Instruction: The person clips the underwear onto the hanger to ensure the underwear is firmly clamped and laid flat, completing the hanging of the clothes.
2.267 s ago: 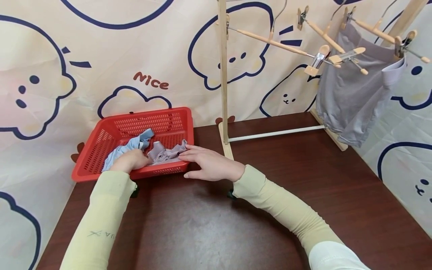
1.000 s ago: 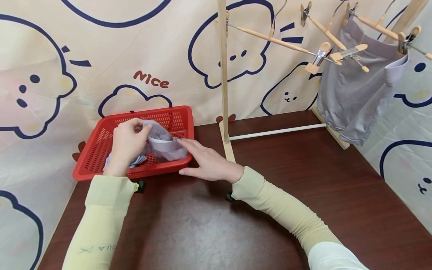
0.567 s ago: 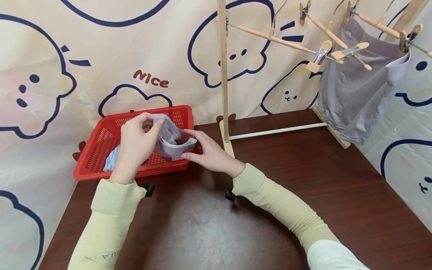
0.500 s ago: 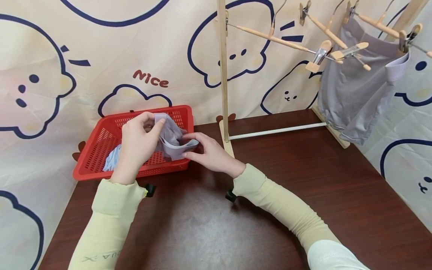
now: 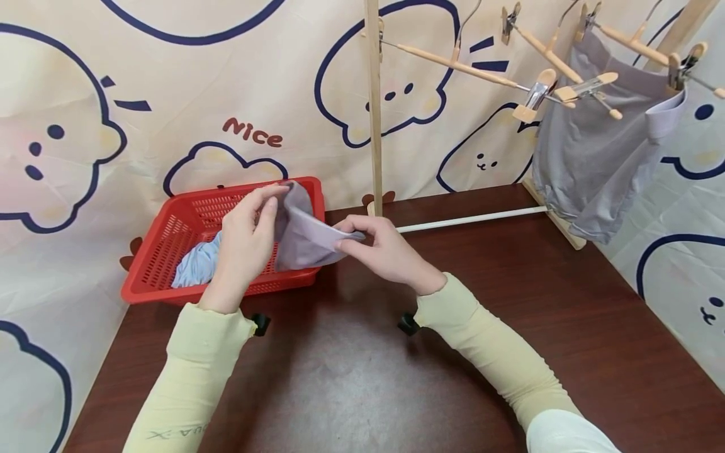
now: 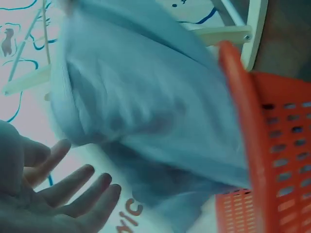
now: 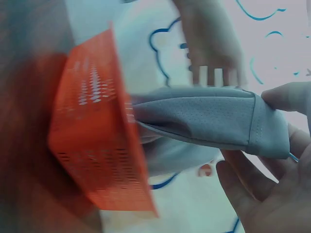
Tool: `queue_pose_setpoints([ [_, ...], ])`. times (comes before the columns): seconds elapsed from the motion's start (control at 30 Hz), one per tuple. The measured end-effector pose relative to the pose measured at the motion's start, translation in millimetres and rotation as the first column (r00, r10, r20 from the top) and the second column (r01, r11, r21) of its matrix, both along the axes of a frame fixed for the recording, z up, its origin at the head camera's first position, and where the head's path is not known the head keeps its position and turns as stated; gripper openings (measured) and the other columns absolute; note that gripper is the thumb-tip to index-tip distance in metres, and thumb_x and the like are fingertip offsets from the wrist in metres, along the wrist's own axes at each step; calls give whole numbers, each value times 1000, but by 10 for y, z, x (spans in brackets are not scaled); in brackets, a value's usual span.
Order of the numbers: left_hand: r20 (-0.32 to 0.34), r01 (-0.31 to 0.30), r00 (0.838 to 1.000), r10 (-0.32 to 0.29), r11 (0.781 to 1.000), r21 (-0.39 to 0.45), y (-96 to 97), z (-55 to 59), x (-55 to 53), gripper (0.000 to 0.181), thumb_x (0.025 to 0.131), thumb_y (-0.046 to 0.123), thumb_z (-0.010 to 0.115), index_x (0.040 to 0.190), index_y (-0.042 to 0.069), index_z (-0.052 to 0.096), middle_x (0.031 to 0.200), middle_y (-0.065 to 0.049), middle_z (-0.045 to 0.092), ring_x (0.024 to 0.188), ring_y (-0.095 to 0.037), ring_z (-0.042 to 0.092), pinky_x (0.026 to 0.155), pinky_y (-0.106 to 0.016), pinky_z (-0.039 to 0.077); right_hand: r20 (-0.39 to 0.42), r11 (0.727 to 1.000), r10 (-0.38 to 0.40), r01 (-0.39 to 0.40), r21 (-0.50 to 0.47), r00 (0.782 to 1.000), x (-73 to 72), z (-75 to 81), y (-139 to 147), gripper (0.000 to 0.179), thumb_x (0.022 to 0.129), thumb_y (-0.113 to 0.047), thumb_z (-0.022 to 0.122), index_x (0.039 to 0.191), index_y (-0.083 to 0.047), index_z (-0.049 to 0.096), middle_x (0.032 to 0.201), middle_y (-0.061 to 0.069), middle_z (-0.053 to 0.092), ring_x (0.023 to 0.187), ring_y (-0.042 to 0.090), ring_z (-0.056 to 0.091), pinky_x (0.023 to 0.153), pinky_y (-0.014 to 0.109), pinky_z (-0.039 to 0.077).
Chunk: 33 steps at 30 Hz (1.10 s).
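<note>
Grey-purple underpants (image 5: 311,242) hang partly over the right end of the red basket (image 5: 286,283), their waistband stretched toward the right. My right hand (image 5: 391,251) pinches that waistband between thumb and fingers; the right wrist view shows the folded band (image 7: 269,128) in its grasp. Beside the other end of the waistband is my left hand (image 5: 246,242). Its fingers (image 6: 80,184) are spread and loose in the left wrist view, with the thumb and index finger near the cloth; whether they touch it is unclear. A crumpled light-blue garment (image 5: 198,264) lies in the basket.
A wooden rack with a white lower bar (image 5: 470,220) stands to the right on the brown table (image 5: 351,377). Clip hangers (image 5: 453,63) hang from above, and one holds a grey garment (image 5: 595,138). A patterned cloth (image 5: 255,63) covers the wall behind.
The underpants were lifted from low in the basket by the left hand and drawn rightward. My right hand has taken the waistband and moved right; the left hand's fingers have loosened.
</note>
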<state>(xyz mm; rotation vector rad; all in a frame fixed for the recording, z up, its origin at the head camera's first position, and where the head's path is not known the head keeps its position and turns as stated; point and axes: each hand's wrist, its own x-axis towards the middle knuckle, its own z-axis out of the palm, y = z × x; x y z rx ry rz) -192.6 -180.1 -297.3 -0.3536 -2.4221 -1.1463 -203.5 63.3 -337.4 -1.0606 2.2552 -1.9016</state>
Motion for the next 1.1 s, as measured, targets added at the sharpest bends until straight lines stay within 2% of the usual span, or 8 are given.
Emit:
queue_pose_setpoints([
  [0.07,19,41,999,-41,999,-32,9,-56,-30,34,108,19,48,138,14,63,135,-5,62,116,-22,58,98,-46,47,-29,1000,-15,15,-17,999,18,59,76,9,95,-5,65,90,-11,70,108,3,70,95,25,61,79,41,53],
  [0.17,122,97,989,-84,989,-111,22,-154,-100,39,106,13,51,145,9,54,142,-14,55,123,-32,53,104,-53,42,-52,999,-37,35,-30,998,45,138,191,14,92,-2,61,82,-11,65,110,4,71,95,25,62,76,41,53],
  [0.33,333,168,940,-79,955,-246,5,-324,-222,57,100,10,60,153,3,40,151,-21,43,136,-40,43,111,-57,34,-67,997,-29,24,-73,997,108,251,383,14,86,1,55,77,-9,59,109,11,72,94,29,62,73,38,51],
  [0.5,412,191,910,-49,931,-310,-30,-466,-277,52,95,11,66,145,6,52,141,-19,56,122,-37,54,104,-56,43,-103,992,-45,32,-118,994,183,363,572,14,86,3,55,77,-7,58,106,15,72,94,30,62,72,35,49],
  [0.57,414,188,909,-40,928,-322,-44,-508,-286,41,97,13,64,138,6,60,130,-18,63,109,-36,59,95,-53,48,-123,991,-64,49,-122,990,210,403,652,14,87,3,55,76,-6,58,106,14,72,92,30,62,71,35,49],
  [0.7,365,171,930,-46,932,-319,-83,-554,-299,24,101,17,61,119,5,71,102,-14,70,86,-31,60,77,-45,48,-144,988,-107,89,-129,984,245,460,822,15,89,3,55,76,-4,59,106,14,72,89,31,60,70,35,50],
  [0.87,293,121,955,-46,962,-244,-158,-547,-321,24,102,19,61,115,4,74,76,-8,65,64,-25,56,62,-39,44,-140,979,-180,162,-127,974,252,463,1034,17,89,5,55,75,-2,61,105,14,73,86,30,61,69,34,49],
  [1.1,126,-9,992,19,997,-82,-213,-410,-361,24,102,20,61,115,7,76,85,-11,71,67,-23,54,57,-31,39,-134,958,-274,258,-123,952,255,464,1280,19,88,9,56,72,0,62,100,15,73,85,26,63,68,31,48],
])
